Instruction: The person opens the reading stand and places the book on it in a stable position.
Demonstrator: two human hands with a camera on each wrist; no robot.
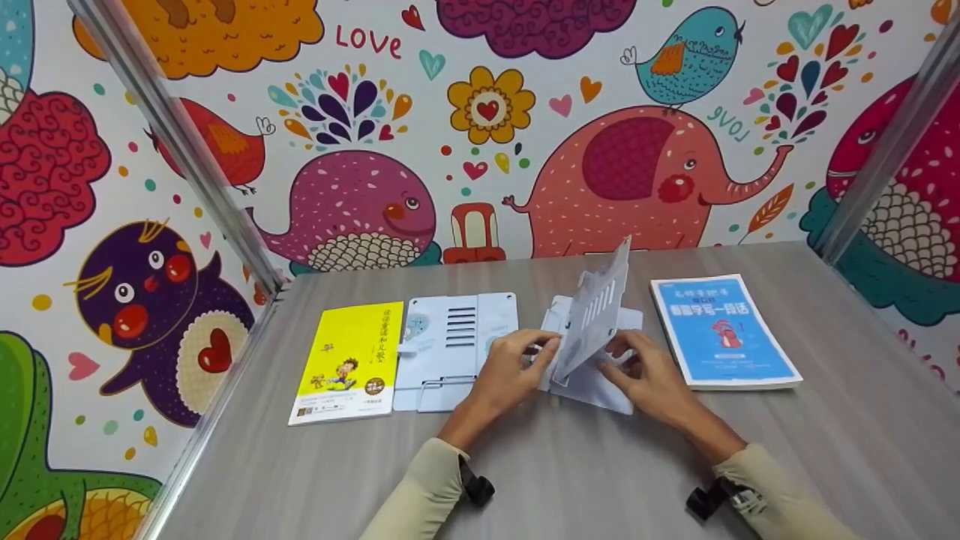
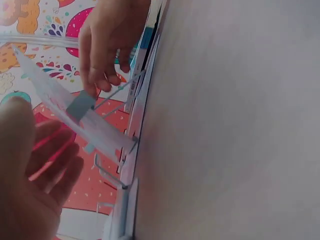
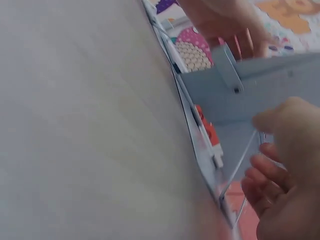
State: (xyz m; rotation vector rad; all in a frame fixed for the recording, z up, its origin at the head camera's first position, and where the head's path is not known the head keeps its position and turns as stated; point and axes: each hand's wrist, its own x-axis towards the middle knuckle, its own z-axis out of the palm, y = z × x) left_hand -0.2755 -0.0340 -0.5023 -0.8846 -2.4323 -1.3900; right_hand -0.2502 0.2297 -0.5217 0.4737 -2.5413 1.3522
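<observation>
A white metal book stand has its slotted plate tilted up above a flat base. My right hand is at its right side, thumb and fingers pinching the thin wire strut behind the plate. On the other side my left hand lies beside the plate's lower part, fingers loosely bent; in the left wrist view this hand grips nothing visible. A small clip tab sticks out from the plate near the left fingers. A second white book stand lies folded flat to the left.
A yellow book lies at the left, against the folded stand. At the right lies a thick blue book. Everything rests on a grey wood-grain table, with a cartoon-printed wall behind it and metal posts at both sides.
</observation>
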